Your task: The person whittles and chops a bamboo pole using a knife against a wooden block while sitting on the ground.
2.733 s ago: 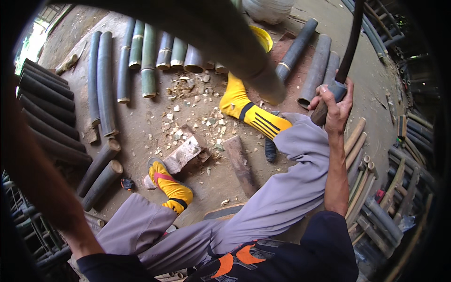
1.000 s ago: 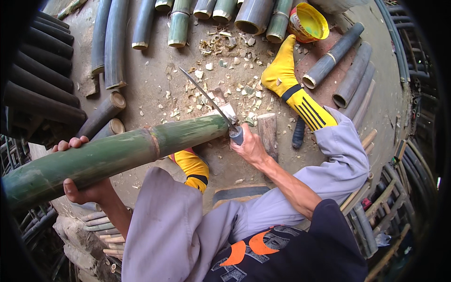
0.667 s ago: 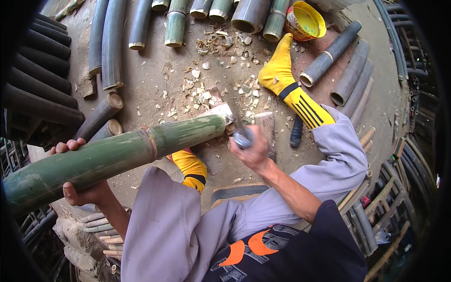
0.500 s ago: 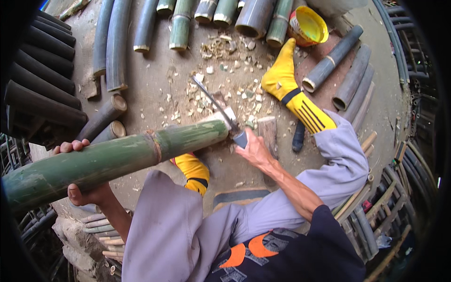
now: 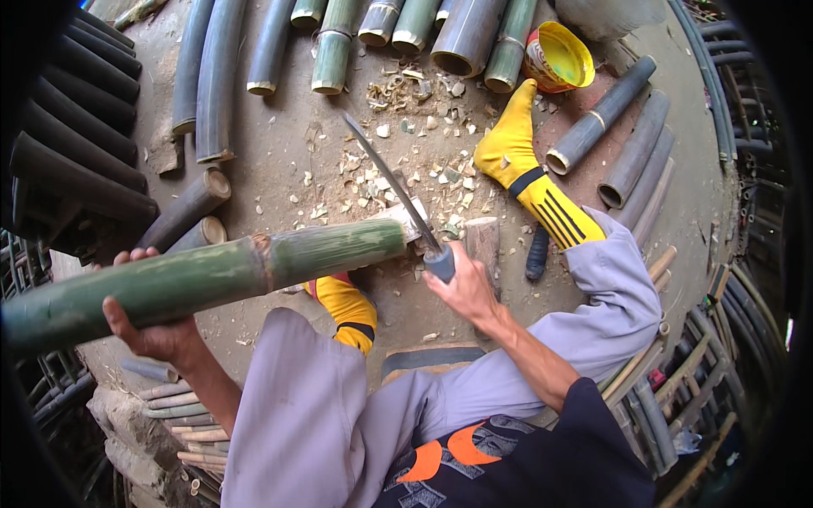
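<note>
A thick green bamboo pole [image 5: 186, 284] lies slanting across my lap, its pale cut end to the right. My left hand [image 5: 165, 339] supports it from below, fingertips showing over the far side and thumb along the near side. My right hand [image 5: 466, 288] grips the grey handle of a long-bladed knife [image 5: 385, 173]. The dark blade points up and left, just beyond the pole's cut end, above a pale wooden block [image 5: 412, 218]. Whether blade and bamboo touch, I cannot tell. Pale chips [image 5: 364, 182] are scattered on the ground past the blade.
Cut bamboo lengths [image 5: 336, 51] line the far side, and dark ones [image 5: 80, 140] are stacked at left. A yellow bucket [image 5: 566, 57] stands beyond my yellow-socked foot [image 5: 508, 140]. A dark-handled tool [image 5: 537, 252] and a wooden stump [image 5: 483, 241] lie near my right leg.
The knife has shifted slightly right, away from the pole's end. The pole's left part has risen a little, and my left thumb has lifted and spread along its side.
</note>
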{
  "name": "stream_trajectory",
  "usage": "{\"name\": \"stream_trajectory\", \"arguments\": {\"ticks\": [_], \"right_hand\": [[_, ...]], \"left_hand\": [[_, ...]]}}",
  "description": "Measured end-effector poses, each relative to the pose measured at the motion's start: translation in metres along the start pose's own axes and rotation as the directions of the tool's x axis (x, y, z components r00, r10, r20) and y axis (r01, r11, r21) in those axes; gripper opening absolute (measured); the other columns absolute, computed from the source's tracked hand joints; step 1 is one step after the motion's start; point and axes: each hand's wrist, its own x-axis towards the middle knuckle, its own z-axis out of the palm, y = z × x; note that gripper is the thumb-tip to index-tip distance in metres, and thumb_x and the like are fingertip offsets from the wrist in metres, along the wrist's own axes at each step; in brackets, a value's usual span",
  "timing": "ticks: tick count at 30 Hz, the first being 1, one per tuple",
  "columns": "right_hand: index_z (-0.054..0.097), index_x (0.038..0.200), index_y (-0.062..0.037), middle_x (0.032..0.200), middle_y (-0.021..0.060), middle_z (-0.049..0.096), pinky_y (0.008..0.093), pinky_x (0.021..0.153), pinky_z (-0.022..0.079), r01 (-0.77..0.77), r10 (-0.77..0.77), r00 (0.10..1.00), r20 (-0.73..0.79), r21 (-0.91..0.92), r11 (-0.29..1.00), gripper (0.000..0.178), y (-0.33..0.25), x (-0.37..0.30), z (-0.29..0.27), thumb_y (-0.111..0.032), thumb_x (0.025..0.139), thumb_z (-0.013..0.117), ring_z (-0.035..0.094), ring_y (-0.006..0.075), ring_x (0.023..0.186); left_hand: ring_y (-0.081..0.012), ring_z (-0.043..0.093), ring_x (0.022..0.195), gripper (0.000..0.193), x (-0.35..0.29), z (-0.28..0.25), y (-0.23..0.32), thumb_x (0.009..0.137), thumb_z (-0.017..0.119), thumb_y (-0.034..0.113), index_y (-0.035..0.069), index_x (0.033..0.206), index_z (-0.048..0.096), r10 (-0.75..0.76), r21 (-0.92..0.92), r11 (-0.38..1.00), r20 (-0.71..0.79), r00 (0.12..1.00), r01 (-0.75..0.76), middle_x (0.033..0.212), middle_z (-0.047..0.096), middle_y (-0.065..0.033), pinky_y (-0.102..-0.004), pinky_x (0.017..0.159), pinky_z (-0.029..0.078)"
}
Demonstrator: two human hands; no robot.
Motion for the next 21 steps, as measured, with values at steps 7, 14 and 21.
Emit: {"name": "stream_trajectory", "arguments": {"ticks": [7, 14, 21], "right_hand": [[0.052, 0.095, 0.0003, 0.077, 0.0158, 0.063, 0.0330, 0.056, 0.052, 0.206, -0.208, 0.974, -0.091, -0.031, 0.978, 0.032, -0.008, 0.008, 0.017, -0.015, 0.075, 0.071, 0.065, 0.0227, 0.066], [0.050, 0.094, 0.0015, 0.073, 0.0146, 0.064, 0.0314, 0.054, 0.053, 0.081, -0.078, 0.994, -0.071, 0.042, 0.996, 0.033, -0.012, 0.005, 0.000, -0.014, 0.075, 0.072, 0.067, 0.0243, 0.063], [0.051, 0.090, 0.0006, 0.077, 0.0160, 0.064, 0.0296, 0.052, 0.056, -0.232, 0.257, 0.954, 0.153, -0.165, 0.959, 0.029, -0.015, 0.020, 0.006, -0.016, 0.076, 0.070, 0.066, 0.0253, 0.064]], "left_hand": [[-0.0327, 0.047, 0.104, 0.064, -0.004, -0.018, -0.003, 0.074, 0.056, 0.035, 0.001, 0.125, 0.037, 0.099, -0.048, 0.995, 0.145, 0.984, -0.093, 0.112, 0.047, -0.0184, -0.0453, 0.100, 0.036], [-0.0307, 0.046, 0.103, 0.070, -0.004, -0.015, -0.002, 0.070, 0.058, 0.037, 0.001, 0.126, 0.038, 0.123, -0.053, 0.992, 0.186, 0.975, -0.115, 0.109, 0.044, -0.0167, -0.0448, 0.098, 0.035], [-0.0288, 0.044, 0.102, 0.076, 0.000, -0.018, -0.002, 0.066, 0.062, 0.038, 0.002, 0.127, 0.036, 0.124, -0.049, 0.992, 0.278, 0.953, -0.115, 0.108, 0.042, -0.0141, -0.0441, 0.099, 0.034]]}}
